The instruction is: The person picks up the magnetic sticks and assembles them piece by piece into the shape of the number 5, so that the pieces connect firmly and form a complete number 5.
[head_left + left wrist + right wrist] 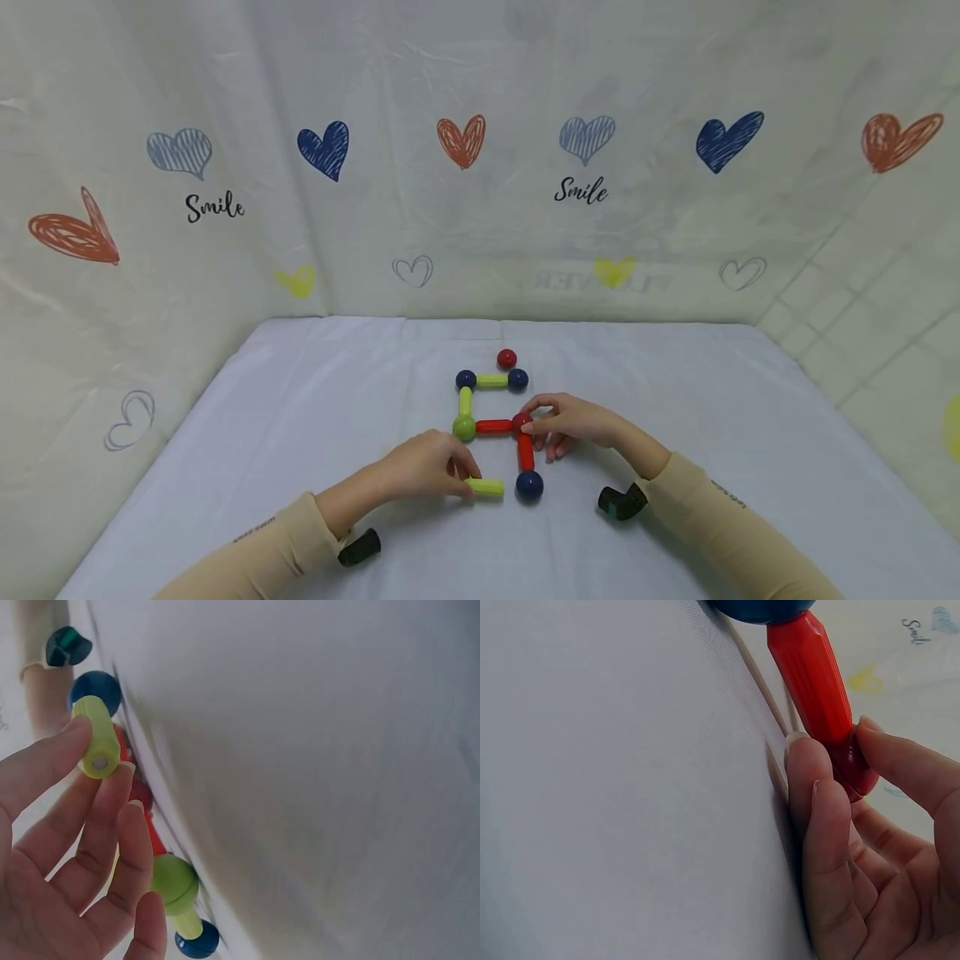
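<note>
Between thumb and fingers my left hand (431, 465) pinches a yellow-green magnetic rod (489, 487); a silvery disc shows in its end in the left wrist view. The rod's other end points at a dark blue ball (529, 487), with a small gap between them. My right hand (576, 421) pinches a red ball (520, 421) at the corner of a ball-and-rod figure on the table. From that ball one red rod (526, 454) runs to the near blue ball, and another red rod (493, 426) to a green ball (464, 427).
Beyond the green ball, a yellow-green rod (465, 402) leads to a blue ball (466, 380). Another such rod (492, 380) joins that to a second blue ball (517, 380). A loose red ball (507, 358) lies behind. White cloth (337, 375) covers the table.
</note>
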### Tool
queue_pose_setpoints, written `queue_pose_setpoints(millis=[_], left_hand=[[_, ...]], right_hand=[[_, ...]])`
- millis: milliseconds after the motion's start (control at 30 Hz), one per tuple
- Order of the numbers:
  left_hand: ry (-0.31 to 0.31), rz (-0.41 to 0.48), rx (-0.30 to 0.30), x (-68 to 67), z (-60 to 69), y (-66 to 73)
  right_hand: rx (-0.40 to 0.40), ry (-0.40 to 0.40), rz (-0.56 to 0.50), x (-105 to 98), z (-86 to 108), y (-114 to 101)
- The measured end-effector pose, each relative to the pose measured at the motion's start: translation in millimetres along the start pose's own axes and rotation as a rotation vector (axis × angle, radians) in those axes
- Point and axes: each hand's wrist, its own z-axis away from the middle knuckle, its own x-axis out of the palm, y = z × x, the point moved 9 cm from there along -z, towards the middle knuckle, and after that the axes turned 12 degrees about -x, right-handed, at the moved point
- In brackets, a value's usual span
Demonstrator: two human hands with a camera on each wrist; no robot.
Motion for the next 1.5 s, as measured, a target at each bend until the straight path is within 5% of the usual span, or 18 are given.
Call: queue_pose_setpoints(millis=[833, 1133, 1500], left_hand=[[-0.033, -0.015, 0.013, 13.6, -11.7, 9.9], [-0.041, -0.011, -0.003, 14.3, -11.2, 8.6], [-0.039, -0.01, 0.022, 13.2, -9.4, 7.7]], right_hand=[[0.012, 0.012, 0.008, -2.0, 2.0, -1.7], [-0.017, 0.028, 0.121, -9.6, 11.4, -13.5], [-0.131, -0.096, 0.23, -3.5, 39.1, -33.7]])
